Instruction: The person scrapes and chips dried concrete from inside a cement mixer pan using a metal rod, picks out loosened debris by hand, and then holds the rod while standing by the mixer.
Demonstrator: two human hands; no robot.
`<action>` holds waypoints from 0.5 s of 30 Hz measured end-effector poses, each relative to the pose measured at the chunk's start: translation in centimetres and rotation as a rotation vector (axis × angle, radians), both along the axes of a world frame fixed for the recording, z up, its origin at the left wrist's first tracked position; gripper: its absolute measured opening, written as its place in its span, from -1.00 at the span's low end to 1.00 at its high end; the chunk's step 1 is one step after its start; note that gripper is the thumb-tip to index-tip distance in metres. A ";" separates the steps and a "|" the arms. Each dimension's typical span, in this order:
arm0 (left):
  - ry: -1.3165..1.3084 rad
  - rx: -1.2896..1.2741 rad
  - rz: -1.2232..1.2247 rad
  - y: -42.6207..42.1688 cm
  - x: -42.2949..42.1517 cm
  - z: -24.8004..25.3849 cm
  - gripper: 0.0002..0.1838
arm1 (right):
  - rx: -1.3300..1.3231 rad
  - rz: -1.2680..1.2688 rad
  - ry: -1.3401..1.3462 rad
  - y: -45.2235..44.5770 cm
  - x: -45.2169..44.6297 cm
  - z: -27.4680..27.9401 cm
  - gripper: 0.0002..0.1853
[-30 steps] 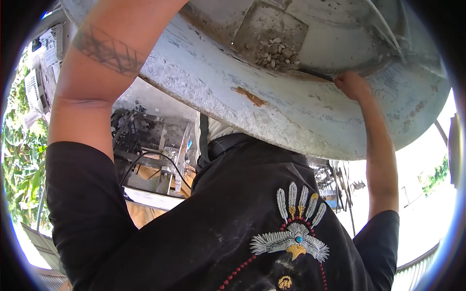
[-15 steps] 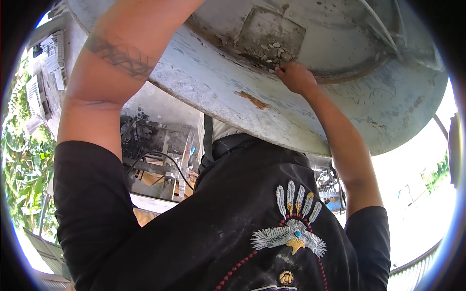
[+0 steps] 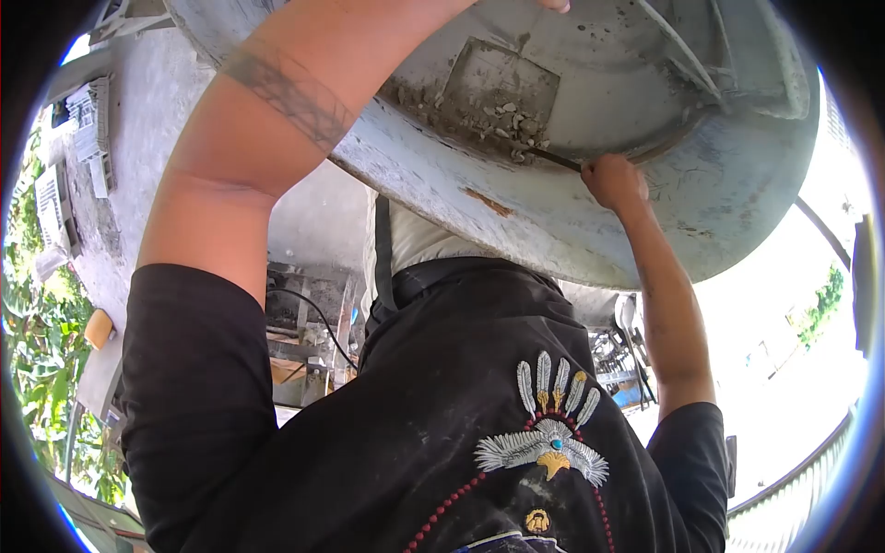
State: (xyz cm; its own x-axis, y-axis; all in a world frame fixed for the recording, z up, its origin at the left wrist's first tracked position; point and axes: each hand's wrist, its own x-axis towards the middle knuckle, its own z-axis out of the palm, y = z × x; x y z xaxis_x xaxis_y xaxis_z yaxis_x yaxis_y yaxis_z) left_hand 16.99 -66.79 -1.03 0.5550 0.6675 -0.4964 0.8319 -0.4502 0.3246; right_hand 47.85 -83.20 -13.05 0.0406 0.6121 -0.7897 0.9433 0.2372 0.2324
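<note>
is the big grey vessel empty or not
Not empty: pale rubble lies inside the grey vessel, by the dark tool in the right hand.

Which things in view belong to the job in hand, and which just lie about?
Likely in the job:
thin, dark, straight tool in the right hand
large, grey, bowl-shaped vessel
pale, broken, stony chunks inside it

Apparently just lying about:
thin, black, curved cable
orange-yellow rounded object, far left

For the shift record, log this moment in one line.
right hand: grip closed on dark tool | tip: at rubble in grey basin | left hand: mostly out of frame, grip unclear
</note>
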 end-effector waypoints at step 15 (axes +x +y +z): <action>-0.028 0.107 -0.050 1.4 1.1 -1.2 -0.65 | 0.174 -0.228 0.110 0.8 -5.1 -5.6 -0.63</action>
State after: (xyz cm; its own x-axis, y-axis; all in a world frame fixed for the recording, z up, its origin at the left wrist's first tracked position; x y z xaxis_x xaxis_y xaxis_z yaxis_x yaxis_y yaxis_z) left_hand 18.08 -65.41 -2.26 0.6012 0.6873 -0.4076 0.7990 -0.5239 0.2952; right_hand 42.79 -82.39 -18.69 0.1124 0.7233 -0.6813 0.9894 -0.0177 0.1444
